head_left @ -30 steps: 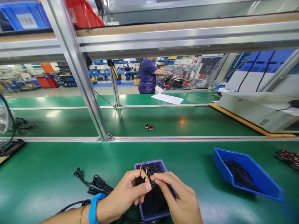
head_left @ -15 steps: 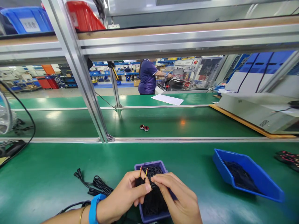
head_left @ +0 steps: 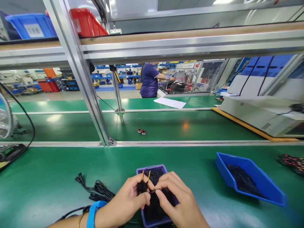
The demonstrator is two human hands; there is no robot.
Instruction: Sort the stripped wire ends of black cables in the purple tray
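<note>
Low in the middle, my left hand [head_left: 129, 199] is closed on a black wired part [head_left: 142, 187], with thin yellow and red wire ends standing up above the fingers. My right hand [head_left: 177, 198] meets it from the right, thumb and forefinger pinched close to the left fingertips. Something small and dark sits at that pinch, too small to name. Both hands are over a purple bin [head_left: 152, 167] filled with black cable pieces, and they hide part of it. A blue band circles my left wrist.
Left of the hands lies a coiled black cable [head_left: 101, 190]. A blue bin [head_left: 251, 177] of black pieces stands right, near dark round parts [head_left: 291, 163]. Two small round parts [head_left: 141, 131] rest beyond the metal rail [head_left: 178, 143]. A post [head_left: 83, 79] rises left; a person [head_left: 149, 80] works behind.
My right thumb and forefinger have come in closer to the part in my left hand. The two small round parts have shifted left, and the view has tilted slightly upward.
</note>
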